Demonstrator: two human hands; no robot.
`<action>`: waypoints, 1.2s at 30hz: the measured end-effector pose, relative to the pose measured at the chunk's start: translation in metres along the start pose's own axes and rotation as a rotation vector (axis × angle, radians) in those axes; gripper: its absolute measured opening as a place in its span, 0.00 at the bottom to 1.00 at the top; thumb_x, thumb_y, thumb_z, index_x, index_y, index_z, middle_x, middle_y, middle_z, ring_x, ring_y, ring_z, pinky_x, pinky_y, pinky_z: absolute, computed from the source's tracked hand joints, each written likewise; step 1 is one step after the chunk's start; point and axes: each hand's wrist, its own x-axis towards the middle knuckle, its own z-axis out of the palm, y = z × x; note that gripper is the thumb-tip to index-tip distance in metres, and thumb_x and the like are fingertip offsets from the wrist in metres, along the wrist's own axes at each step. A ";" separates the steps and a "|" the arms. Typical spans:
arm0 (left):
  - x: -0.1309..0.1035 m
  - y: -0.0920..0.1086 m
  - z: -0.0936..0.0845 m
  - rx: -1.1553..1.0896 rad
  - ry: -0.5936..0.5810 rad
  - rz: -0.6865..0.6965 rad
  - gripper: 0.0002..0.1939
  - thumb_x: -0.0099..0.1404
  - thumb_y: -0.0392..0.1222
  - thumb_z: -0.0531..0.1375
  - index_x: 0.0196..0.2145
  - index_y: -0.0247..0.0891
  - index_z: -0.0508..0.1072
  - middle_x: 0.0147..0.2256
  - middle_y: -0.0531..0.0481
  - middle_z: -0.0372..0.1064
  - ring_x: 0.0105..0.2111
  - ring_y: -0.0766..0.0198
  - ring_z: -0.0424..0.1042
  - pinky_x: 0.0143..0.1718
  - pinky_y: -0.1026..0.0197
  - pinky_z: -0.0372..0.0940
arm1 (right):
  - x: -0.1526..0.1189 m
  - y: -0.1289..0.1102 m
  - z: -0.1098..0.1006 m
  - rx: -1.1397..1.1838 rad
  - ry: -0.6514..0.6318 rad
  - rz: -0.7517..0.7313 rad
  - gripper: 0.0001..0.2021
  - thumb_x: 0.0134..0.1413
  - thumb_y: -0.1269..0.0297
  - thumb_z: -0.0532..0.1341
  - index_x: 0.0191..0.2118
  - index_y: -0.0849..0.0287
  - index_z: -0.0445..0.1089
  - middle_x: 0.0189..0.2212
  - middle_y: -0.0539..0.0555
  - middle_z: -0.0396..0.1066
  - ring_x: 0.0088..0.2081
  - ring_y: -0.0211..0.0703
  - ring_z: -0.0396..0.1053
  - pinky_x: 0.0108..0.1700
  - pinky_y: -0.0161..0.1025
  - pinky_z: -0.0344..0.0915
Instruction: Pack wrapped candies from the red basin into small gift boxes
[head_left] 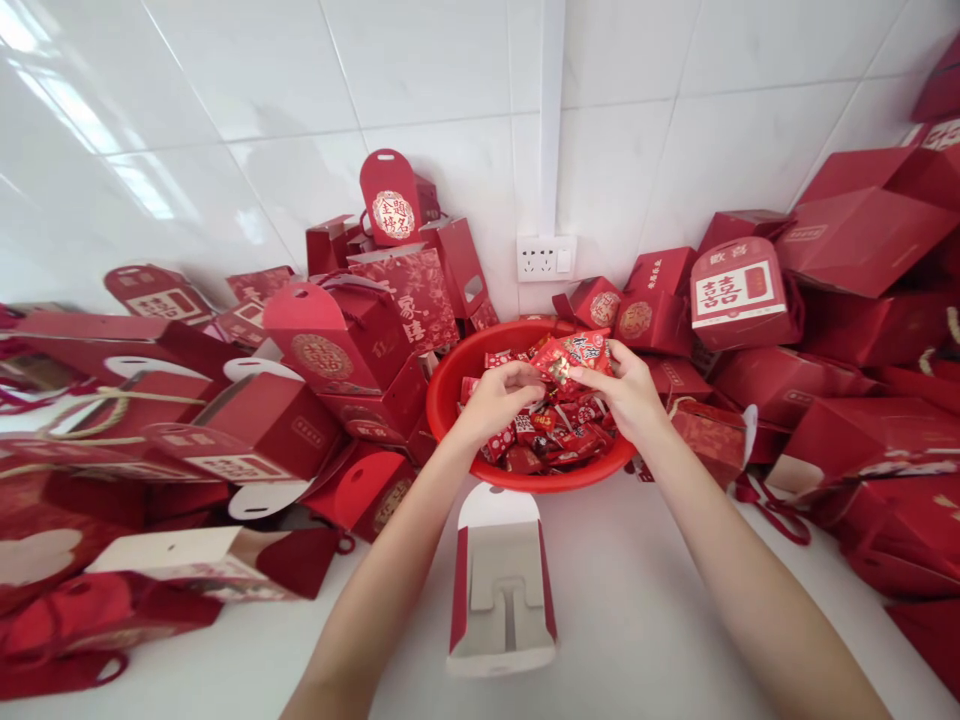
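Observation:
A red plastic basin (450,400) full of small red-wrapped candies (551,430) stands in front of me. My right hand (630,390) pinches a red snack packet (574,358) with gold and white print, held over the basin's right half. At the packet's left edge, my left hand (502,395) hovers above the candies with curled, closed fingers. Whatever the left fingers hold, if anything, is hidden. Between my forearms lies an open red gift box (502,590), pale inside, its flap pointing toward the basin; nothing shows in it.
Red gift boxes pile up on the left (337,335) and on the right (862,340), some tipped or with flaps raised. Behind the basin, a power socket (546,260) sits on the white tiled wall (442,80). Everything rests on a white tabletop (630,590).

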 end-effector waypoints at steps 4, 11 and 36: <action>0.000 -0.004 0.006 0.520 -0.098 0.020 0.14 0.61 0.28 0.57 0.42 0.34 0.78 0.44 0.43 0.80 0.46 0.55 0.78 0.52 0.56 0.69 | -0.001 -0.005 0.003 0.074 0.128 0.044 0.20 0.28 0.65 0.76 0.34 0.55 0.74 0.31 0.46 0.79 0.34 0.44 0.75 0.42 0.43 0.72; -0.001 -0.006 0.020 1.044 -0.389 0.062 0.17 0.62 0.29 0.56 0.46 0.34 0.77 0.48 0.36 0.77 0.50 0.49 0.76 0.50 0.55 0.69 | -0.001 -0.007 0.002 0.108 0.193 0.058 0.20 0.26 0.66 0.75 0.32 0.55 0.72 0.29 0.46 0.78 0.32 0.44 0.74 0.38 0.42 0.72; 0.005 0.002 0.017 0.973 -0.483 -0.022 0.30 0.57 0.34 0.63 0.59 0.36 0.73 0.50 0.41 0.77 0.47 0.51 0.77 0.45 0.61 0.68 | 0.003 -0.005 -0.004 0.195 0.361 -0.031 0.18 0.30 0.65 0.72 0.32 0.53 0.69 0.30 0.45 0.76 0.33 0.43 0.74 0.33 0.39 0.72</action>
